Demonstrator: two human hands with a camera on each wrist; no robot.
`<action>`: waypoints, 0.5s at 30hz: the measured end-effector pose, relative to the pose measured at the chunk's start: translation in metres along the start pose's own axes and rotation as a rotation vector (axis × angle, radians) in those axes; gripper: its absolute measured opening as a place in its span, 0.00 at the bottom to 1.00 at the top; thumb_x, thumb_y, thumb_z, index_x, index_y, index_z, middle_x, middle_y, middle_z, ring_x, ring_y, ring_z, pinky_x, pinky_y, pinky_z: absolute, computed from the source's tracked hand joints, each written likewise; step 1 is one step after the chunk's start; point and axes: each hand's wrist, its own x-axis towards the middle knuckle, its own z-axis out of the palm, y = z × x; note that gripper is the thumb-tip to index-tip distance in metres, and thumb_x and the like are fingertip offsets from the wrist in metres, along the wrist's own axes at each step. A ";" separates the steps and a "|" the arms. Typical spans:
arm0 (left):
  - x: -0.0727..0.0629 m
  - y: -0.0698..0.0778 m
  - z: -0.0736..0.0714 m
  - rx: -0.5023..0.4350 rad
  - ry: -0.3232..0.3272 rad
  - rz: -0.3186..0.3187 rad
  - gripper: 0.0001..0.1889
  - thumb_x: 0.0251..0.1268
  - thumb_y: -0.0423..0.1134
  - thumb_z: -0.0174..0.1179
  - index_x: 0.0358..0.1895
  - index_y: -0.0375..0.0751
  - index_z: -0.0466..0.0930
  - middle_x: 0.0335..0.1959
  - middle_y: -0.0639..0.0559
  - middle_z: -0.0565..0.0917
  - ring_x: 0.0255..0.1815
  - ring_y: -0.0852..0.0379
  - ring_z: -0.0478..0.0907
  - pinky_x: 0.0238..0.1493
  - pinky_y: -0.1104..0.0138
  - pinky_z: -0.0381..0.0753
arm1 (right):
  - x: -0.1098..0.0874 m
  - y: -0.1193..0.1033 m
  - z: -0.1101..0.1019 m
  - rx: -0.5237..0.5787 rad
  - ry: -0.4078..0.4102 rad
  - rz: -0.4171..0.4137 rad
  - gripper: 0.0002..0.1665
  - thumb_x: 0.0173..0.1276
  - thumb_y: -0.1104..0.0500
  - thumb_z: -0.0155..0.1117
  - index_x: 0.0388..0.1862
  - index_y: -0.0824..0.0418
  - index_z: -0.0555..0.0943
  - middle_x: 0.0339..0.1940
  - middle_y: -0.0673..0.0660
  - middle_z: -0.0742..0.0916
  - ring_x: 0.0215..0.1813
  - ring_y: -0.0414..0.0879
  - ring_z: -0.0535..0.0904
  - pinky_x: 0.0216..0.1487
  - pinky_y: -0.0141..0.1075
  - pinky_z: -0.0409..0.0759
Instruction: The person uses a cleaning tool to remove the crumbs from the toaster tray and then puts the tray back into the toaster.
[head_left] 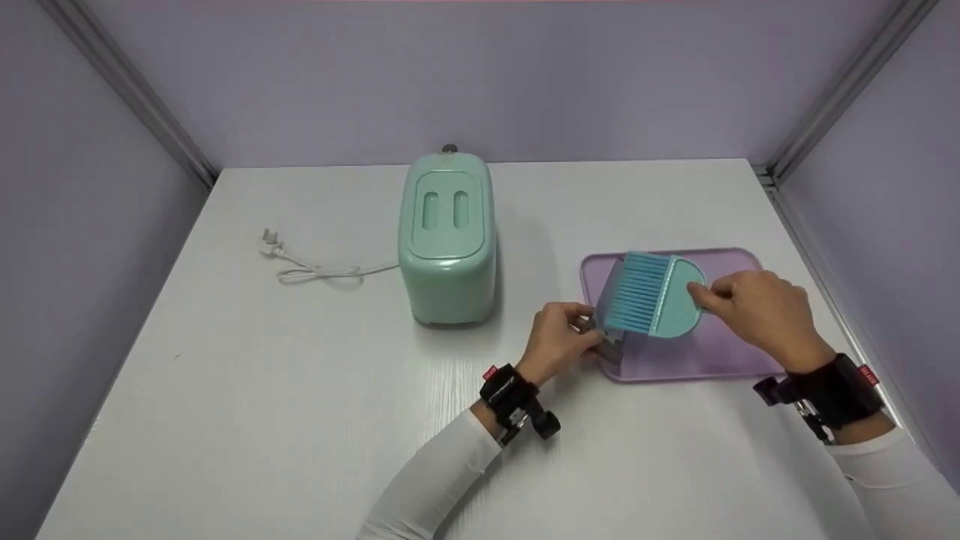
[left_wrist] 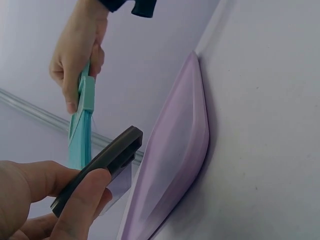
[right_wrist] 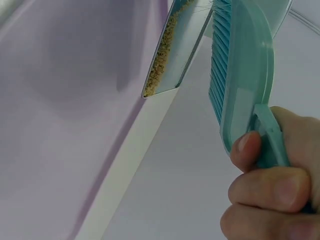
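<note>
A teal hand brush (head_left: 679, 300) with blue bristles is pinched by its handle in my right hand (head_left: 769, 315). My left hand (head_left: 556, 341) holds a shallow crumb tray (right_wrist: 172, 55) by its dark grey end (left_wrist: 107, 155), fingers and thumb on either side. Yellow-brown crumbs (right_wrist: 161, 62) lie along one side of this tray in the right wrist view. The crumb tray is tilted over the left end of a purple tray (head_left: 697, 360). From the head view the bristles overlap the crumb tray and cover much of it.
A mint-green toaster (head_left: 450, 244) stands left of the hands, its top covered by a lid. A white cord (head_left: 330, 271) runs left from it to a plug (head_left: 270, 244). Pale panels (head_left: 480, 82) enclose the white table (head_left: 262, 390) behind and at both sides.
</note>
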 end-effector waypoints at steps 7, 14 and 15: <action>0.000 0.000 0.001 0.002 -0.003 -0.002 0.18 0.46 0.28 0.63 0.45 0.35 0.78 0.25 0.54 0.79 0.21 0.61 0.78 0.21 0.70 0.78 | -0.005 0.003 0.005 -0.060 -0.023 -0.045 0.27 0.58 0.33 0.50 0.10 0.47 0.77 0.06 0.45 0.67 0.13 0.41 0.59 0.10 0.34 0.51; 0.000 0.001 -0.001 0.015 -0.001 -0.009 0.18 0.46 0.29 0.64 0.45 0.35 0.79 0.26 0.54 0.79 0.22 0.61 0.77 0.21 0.70 0.78 | -0.004 0.013 0.006 -0.138 0.000 -0.063 0.27 0.59 0.34 0.50 0.12 0.49 0.79 0.05 0.46 0.62 0.12 0.41 0.55 0.11 0.33 0.46; 0.000 0.001 -0.001 0.013 -0.002 -0.006 0.17 0.46 0.29 0.64 0.45 0.35 0.79 0.25 0.54 0.79 0.22 0.61 0.77 0.21 0.70 0.78 | -0.004 0.014 0.006 -0.142 0.002 -0.061 0.27 0.59 0.34 0.50 0.13 0.49 0.79 0.05 0.46 0.62 0.12 0.41 0.55 0.11 0.33 0.46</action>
